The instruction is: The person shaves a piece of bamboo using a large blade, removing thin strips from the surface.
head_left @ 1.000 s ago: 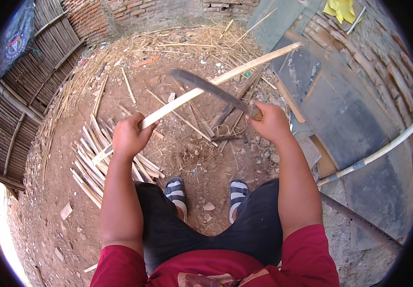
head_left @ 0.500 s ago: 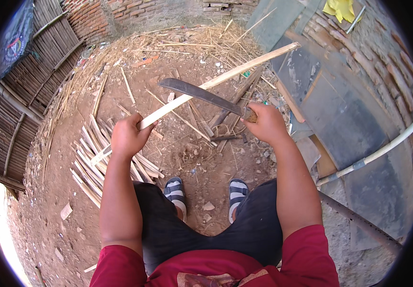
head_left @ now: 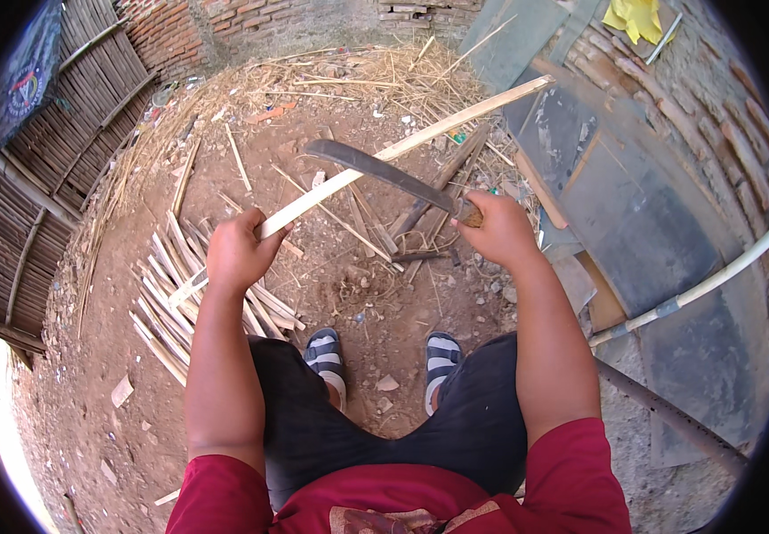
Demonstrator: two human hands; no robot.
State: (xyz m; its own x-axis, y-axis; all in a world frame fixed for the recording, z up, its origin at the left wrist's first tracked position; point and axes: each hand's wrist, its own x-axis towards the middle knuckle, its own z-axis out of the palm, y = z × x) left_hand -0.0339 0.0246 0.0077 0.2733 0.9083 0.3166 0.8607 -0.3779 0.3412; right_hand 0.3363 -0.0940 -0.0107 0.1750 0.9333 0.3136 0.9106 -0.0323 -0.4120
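Note:
My left hand [head_left: 244,251] is closed round the near end of a long pale wooden strip [head_left: 429,133], which slants up and away to the right. In my right hand [head_left: 498,230] is the wooden handle of a machete [head_left: 384,173]. Its dark, curved blade points left and crosses the strip near the middle; the blade seems to lie against the strip, though I cannot tell whether its edge bites into the wood. Left of my feet, a pile of split wooden strips [head_left: 166,311] lies on the ground, partly hidden by my left forearm.
Dry straw [head_left: 349,76] and loose sticks lie along the brick wall [head_left: 260,31]. Dark sheets [head_left: 643,214] lean at the right, with a pale pole [head_left: 696,289] across them. A slatted bamboo wall [head_left: 73,116] stands at the left. Sandalled feet [head_left: 325,356] rest on dirt.
The machete blade has shifted slightly, its tip a little to the right along the strip. The strip's far end has moved barely left. Both hands keep their holds.

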